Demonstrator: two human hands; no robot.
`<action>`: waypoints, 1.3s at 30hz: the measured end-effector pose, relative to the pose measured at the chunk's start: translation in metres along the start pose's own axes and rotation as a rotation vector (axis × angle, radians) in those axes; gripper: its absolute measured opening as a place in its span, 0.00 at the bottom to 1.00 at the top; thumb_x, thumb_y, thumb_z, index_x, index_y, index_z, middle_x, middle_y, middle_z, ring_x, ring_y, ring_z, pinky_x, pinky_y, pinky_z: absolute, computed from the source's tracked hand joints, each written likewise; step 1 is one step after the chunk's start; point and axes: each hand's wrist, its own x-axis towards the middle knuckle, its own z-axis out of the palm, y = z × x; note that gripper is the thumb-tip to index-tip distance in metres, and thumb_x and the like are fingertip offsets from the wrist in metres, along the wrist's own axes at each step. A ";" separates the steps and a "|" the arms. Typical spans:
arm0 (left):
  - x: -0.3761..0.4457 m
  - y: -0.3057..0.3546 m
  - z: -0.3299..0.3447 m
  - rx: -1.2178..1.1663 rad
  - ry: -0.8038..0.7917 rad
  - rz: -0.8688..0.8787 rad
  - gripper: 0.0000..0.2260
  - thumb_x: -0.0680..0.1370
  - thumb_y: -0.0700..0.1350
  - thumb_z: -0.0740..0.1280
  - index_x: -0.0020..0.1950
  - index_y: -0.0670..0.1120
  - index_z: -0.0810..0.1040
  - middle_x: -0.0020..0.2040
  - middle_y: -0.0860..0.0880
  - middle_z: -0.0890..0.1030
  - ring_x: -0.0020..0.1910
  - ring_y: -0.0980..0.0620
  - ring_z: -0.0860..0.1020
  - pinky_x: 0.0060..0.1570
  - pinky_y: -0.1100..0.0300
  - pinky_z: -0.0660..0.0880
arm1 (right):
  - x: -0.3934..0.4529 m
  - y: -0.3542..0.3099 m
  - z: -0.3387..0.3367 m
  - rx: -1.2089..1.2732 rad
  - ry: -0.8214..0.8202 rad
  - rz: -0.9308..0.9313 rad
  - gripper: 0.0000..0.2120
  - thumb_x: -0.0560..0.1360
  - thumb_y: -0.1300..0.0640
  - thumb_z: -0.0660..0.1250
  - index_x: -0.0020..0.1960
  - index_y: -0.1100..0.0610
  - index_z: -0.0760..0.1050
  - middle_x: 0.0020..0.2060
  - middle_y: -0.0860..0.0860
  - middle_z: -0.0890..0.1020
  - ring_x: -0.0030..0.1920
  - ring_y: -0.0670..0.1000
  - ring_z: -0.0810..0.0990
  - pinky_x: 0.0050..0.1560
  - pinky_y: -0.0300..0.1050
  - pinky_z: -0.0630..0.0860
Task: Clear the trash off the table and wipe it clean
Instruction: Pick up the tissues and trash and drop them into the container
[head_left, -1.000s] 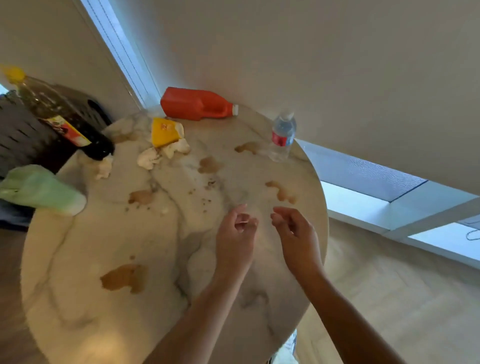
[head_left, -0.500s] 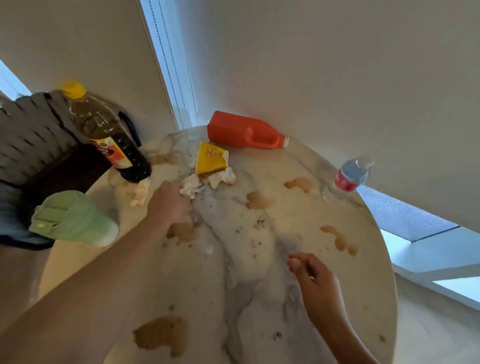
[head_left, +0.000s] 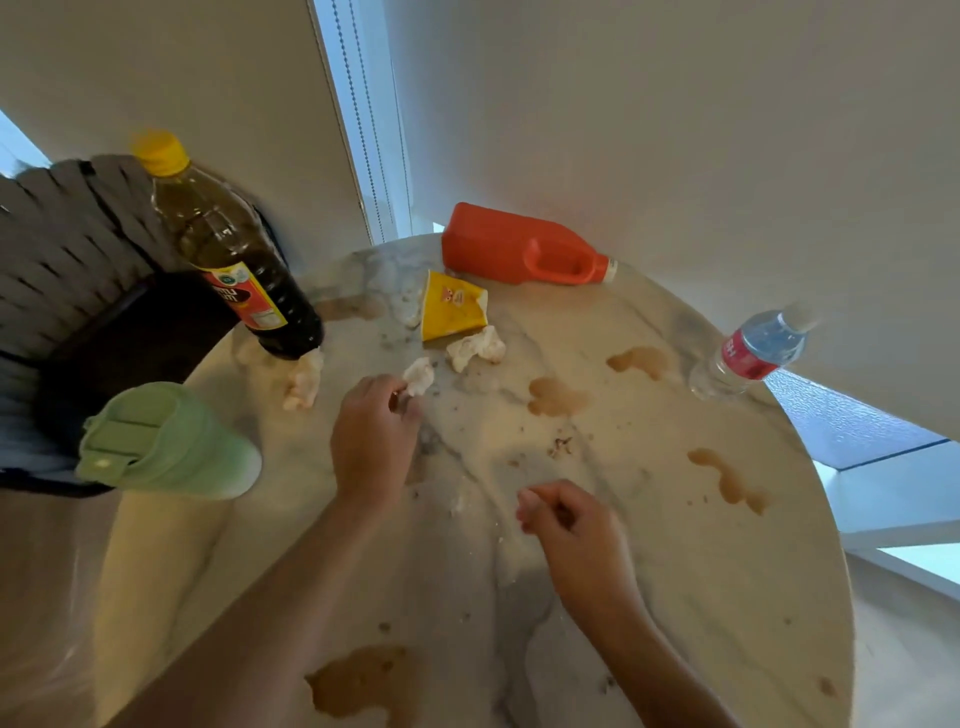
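The left hand (head_left: 375, 431) pinches a crumpled wad (head_left: 418, 376) at the table's (head_left: 727, 597) middle, toward 11 o'clock; it looks light, soft and compressible, probably damp where stained, so a fingertip pinch anywhere on its bulk should serve. The right hand (head_left: 566, 525) hovers toward 6 o'clock with fingers curled together, and whether it holds a scrap cannot be told. Count: three wads, the held one, a second (head_left: 477, 349) at 1 o'clock of it, a third (head_left: 304, 382) at 9 o'clock; one yellow wrapper (head_left: 452, 306); three bottles and one green jug (head_left: 166, 441) round the rim; about five brown spills.
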 end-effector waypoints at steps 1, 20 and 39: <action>-0.014 0.007 -0.007 -0.023 0.023 0.032 0.04 0.75 0.43 0.70 0.47 0.43 0.79 0.40 0.48 0.78 0.39 0.50 0.74 0.36 0.59 0.69 | 0.002 -0.009 0.010 0.012 -0.035 0.016 0.09 0.76 0.50 0.67 0.39 0.49 0.80 0.35 0.46 0.83 0.38 0.42 0.81 0.40 0.34 0.74; -0.021 -0.009 -0.050 -0.154 0.041 0.015 0.07 0.77 0.43 0.66 0.54 0.44 0.79 0.48 0.46 0.78 0.44 0.48 0.76 0.43 0.55 0.75 | 0.010 -0.056 0.026 0.267 0.064 0.054 0.07 0.77 0.52 0.67 0.42 0.48 0.82 0.36 0.49 0.85 0.42 0.54 0.84 0.47 0.53 0.81; -0.001 -0.023 -0.016 0.143 -0.042 -0.165 0.02 0.74 0.45 0.69 0.45 0.50 0.81 0.40 0.51 0.80 0.41 0.47 0.76 0.44 0.46 0.77 | -0.010 -0.019 -0.044 0.270 0.098 0.059 0.09 0.77 0.53 0.68 0.40 0.52 0.83 0.35 0.56 0.84 0.34 0.50 0.78 0.44 0.56 0.79</action>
